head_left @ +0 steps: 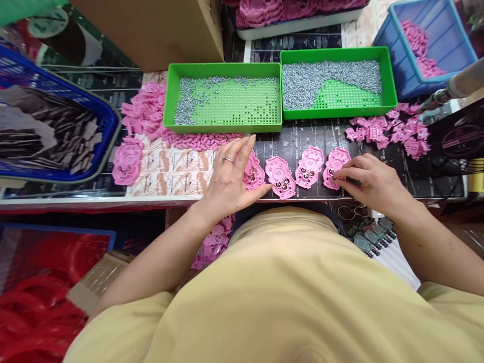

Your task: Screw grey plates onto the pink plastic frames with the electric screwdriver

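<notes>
Several pink plastic shells lie in a row on the dark mat near the table's front edge. My left hand [231,176], wearing a ring, rests with fingers stretched out over the leftmost shell [254,174]. Beside it lie two more shells [280,176] [309,166]. My right hand [368,180] has its fingertips pinched on the lower edge of the rightmost shell [335,164]; whether a small part sits in the pinch is not visible.
Two green trays [171,96] [389,80] of small grey screws stand behind the shells. Loose pink parts [389,132] lie right and left. A blue basket [102,121] is at left, a blue bin [446,35] at back right, a cardboard box [159,30] behind.
</notes>
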The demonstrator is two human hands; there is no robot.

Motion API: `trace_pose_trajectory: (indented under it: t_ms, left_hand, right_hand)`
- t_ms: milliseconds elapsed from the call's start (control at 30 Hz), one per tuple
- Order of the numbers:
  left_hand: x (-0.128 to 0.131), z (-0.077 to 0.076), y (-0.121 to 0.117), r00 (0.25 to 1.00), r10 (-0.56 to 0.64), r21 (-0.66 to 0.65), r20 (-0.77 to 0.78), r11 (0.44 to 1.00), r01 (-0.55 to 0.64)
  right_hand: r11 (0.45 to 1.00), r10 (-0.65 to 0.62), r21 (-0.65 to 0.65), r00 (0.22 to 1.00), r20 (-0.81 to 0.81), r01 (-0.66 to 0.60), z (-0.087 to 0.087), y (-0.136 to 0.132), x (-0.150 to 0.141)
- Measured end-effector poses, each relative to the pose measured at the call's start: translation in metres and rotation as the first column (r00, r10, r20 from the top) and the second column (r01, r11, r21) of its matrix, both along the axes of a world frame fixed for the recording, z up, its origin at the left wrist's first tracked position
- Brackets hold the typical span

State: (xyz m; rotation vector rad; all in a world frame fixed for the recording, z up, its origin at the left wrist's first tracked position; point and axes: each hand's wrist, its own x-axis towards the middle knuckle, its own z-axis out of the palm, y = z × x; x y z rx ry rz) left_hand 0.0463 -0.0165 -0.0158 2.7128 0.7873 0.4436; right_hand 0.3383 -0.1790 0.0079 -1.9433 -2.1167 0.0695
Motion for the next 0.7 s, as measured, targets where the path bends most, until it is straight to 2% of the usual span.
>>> trace_pose_trajectory:
  t_ms: [200, 367, 533, 700]
  left_hand:
    - [-0.042, 0.011, 0.005, 0.998, 0.035, 0.000, -0.055, 0.999, -0.035]
    - [-0.075, 0.004, 0.008, 0.989, 0.044, -0.058, -0.140, 0.997, -0.052]
    - [-0.080, -0.012, 0.010, 0.992, 0.003, -0.045, -0.126, 0.999, -0.009]
    - [-0.069, -0.017, 0.013, 0.993, -0.063, -0.050, -0.102, 0.997, 0.059]
  right_hand:
    - [1.000, 0.018, -0.023, 1.000, 0.006, -0.018, -0.005, 0.001, 0.001]
    - [0.999, 0.051, -0.020, 0.999, 0.014, -0.051, -0.005, 0.003, 0.003]
    - [0.997, 0.075, -0.007, 0.997, 0.031, -0.075, -0.003, 0.005, 0.004]
    - [0.996, 0.092, -0.008, 0.995, 0.037, -0.091, -0.003, 0.005, 0.005]
